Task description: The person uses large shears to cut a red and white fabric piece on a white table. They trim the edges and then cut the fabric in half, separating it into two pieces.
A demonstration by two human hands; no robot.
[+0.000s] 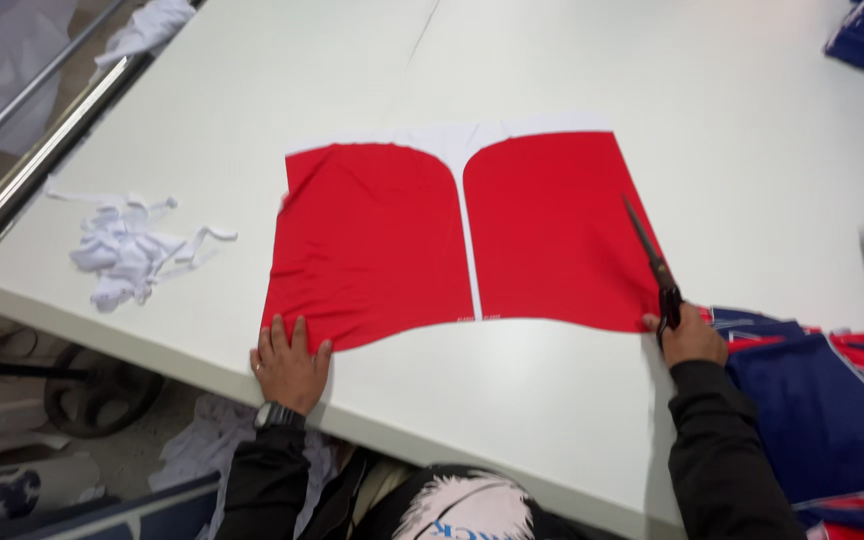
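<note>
Head view: scissors (649, 250) along red fabric (372, 240) edge (right)

- 2 hands: left hand (290, 362) flat on fabric edge, right hand (692, 337) closed round scissors
- 1 pr scissors (650, 256), blades along fabric's right edge
- 1 fabric sheet (452, 235), w/ 2 red printed panels, 1 white strip betw. them
- 1 wristwatch (277, 415), on left wrist
- 1 white table (252, 90), big
- 1 pile white scraps (127, 250), table's left side
- 1 stack blue/red/white printed fabric (822, 400) at right; more pcs at far right edge + top right corner, can't count exactly
- 2 metal rails (42, 150) along table's left side
</note>
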